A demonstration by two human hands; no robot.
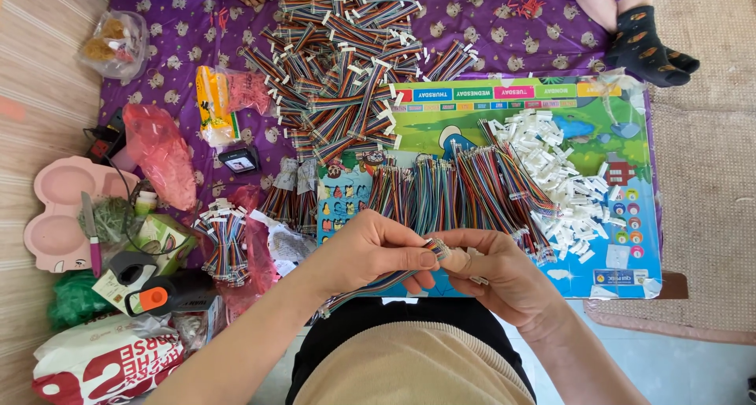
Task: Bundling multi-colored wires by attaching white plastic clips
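Head view: both hands pinch a rainbow ribbon cable (pixel 370 283); white connectors (pixel 563 188) lie beyond.

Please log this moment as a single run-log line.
left hand: pinches rainbow ribbon cable | right hand: grips cable end | white connectors: piled on colourful board | finished cables: heaped on purple cloth

We find a home used for piecework, not a factory floor. The work lies on a purple printed cloth (pixel 169 39) spread over a woven floor mat (pixel 47 50), with a child's colourful picture board (pixel 622 149) serving as the work surface. A heap of rainbow ribbon cables (pixel 346 58) and a pile of white plastic connectors (pixel 555 172) cover them. A pink pig-shaped tray (pixel 55 212) sits nearby. A second person's socked foot (pixel 642 39) rests on the cloth.
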